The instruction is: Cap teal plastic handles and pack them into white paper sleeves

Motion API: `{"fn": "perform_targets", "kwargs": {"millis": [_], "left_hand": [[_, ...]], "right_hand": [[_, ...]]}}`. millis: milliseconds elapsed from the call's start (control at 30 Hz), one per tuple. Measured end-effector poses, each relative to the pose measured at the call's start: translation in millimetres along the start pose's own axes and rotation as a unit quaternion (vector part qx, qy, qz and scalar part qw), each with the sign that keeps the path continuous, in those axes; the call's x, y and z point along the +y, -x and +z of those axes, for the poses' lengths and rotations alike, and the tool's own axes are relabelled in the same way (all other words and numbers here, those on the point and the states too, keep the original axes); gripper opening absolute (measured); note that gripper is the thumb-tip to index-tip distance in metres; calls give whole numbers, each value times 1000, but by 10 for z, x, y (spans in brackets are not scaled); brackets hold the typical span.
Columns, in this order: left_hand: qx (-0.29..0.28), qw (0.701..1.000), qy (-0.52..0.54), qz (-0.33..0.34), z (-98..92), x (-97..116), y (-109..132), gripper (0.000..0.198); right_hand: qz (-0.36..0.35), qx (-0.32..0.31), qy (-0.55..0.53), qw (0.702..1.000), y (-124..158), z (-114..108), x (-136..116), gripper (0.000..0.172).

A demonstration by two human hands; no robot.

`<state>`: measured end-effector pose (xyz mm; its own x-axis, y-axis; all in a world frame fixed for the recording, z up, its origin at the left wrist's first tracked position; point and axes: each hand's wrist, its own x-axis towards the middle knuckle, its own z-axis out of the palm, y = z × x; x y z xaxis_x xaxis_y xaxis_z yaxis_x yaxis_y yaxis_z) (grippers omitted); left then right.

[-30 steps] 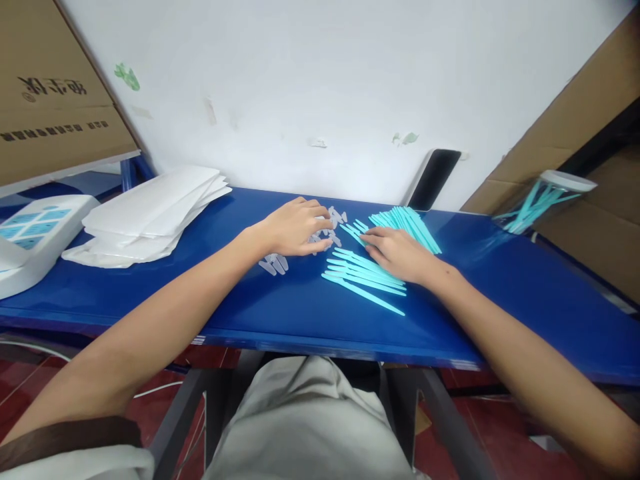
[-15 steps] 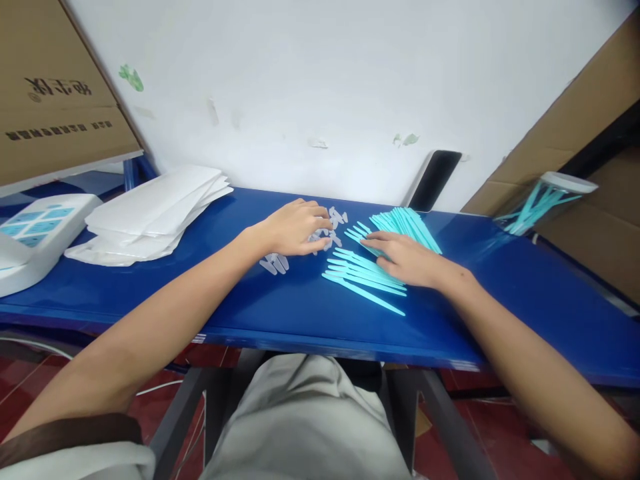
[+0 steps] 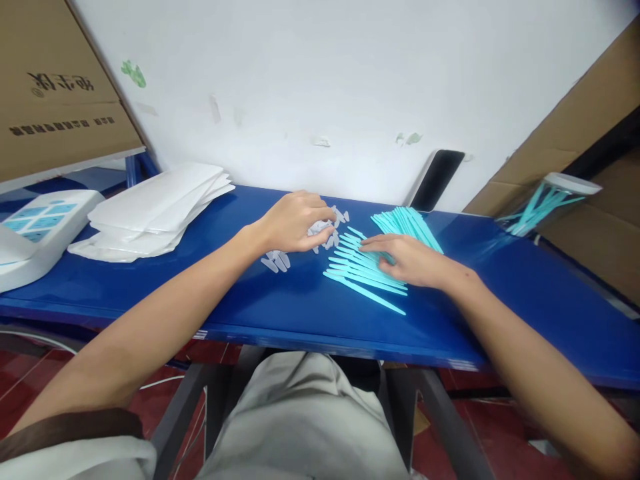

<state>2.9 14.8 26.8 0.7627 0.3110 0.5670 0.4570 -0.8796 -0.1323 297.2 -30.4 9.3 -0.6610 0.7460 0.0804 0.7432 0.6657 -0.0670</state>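
Note:
My left hand (image 3: pixel 300 220) is over a small pile of translucent, pale plastic pieces (image 3: pixel 340 215), with its fingers bent and the thumb apart from the index finger. Pieces show in the gap, none clearly gripped. A few more such pieces (image 3: pixel 276 261) lie beside that wrist, nearer the front edge. Across a row of thin turquoise plastic sticks (image 3: pixel 367 270) rests my right hand (image 3: pixel 403 259), fingers stretched out and fingertips touching the sticks. Its palm hides part of the row. Behind it lies a denser bundle of the same turquoise sticks (image 3: pixel 413 223).
White paper bags (image 3: pixel 155 207) are stacked to the left, beside a white device with blue panels (image 3: pixel 45 220). A dark phone (image 3: pixel 437 179) leans on the wall. At right, a clear container (image 3: pixel 537 203) with turquoise sticks lies tilted. The blue table (image 3: pixel 280 310) has cardboard at both sides.
My left hand has lifted slightly and its fingers have curled more over the translucent pieces. The right fingertips have shifted a little on the sticks, more of which show side by side.

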Motion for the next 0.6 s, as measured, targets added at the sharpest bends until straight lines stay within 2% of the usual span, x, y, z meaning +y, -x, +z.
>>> {"fn": "perform_targets", "kwargs": {"millis": [100, 200, 300, 467, 600], "left_hand": [[-10, 1000, 12, 0, 42, 17, 8, 39], [-73, 997, 16, 5, 99, 34, 9, 39], [-121, 992, 22, 4, 129, 61, 0, 40], [-137, 990, 34, -1, 164, 92, 2, 40], [-184, 982, 26, -22, 239, 69, 51, 42]], "right_hand": [[-7, 28, -4, 1000, -3, 3, -8, 49], [-6, 61, -4, 998, -11, 28, -4, 46], [-6, 57, -17, 998, -13, 61, 8, 46], [9, 59, -16, 998, -3, 49, -28, 47], [-31, 92, -42, 994, 3, 0, -163, 43]]}}
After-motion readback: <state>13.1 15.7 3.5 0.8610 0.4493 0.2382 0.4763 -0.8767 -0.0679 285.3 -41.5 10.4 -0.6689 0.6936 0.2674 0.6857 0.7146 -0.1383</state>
